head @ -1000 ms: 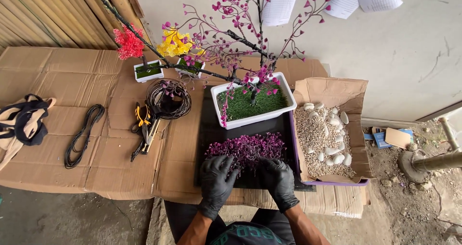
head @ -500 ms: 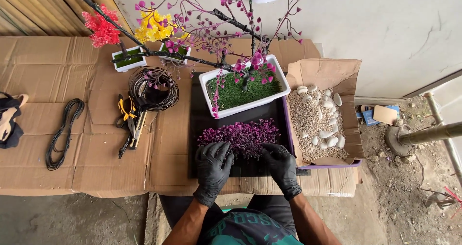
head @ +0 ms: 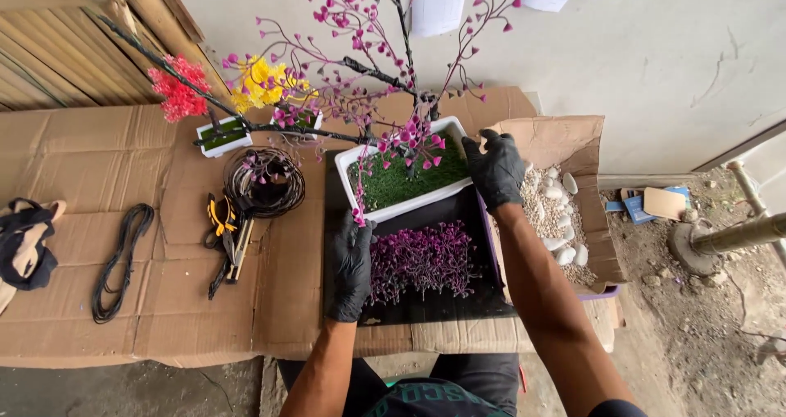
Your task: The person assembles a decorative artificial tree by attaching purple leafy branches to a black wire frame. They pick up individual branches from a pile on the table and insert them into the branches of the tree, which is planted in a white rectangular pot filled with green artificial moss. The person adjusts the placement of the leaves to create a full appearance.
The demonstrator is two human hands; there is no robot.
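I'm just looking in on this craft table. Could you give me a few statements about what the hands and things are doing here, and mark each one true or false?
1. Both hands wear black gloves. True: left hand, right hand.
2. The right hand rests on the coil of wire. False: it is at the far right corner of the white planter.
3. The planter holds a small tree with pink blossoms. True.
4. The pebbles lie in a glass bowl. False: they lie in an open cardboard box.
5. A heap of purple bits lies on the black tray. True.
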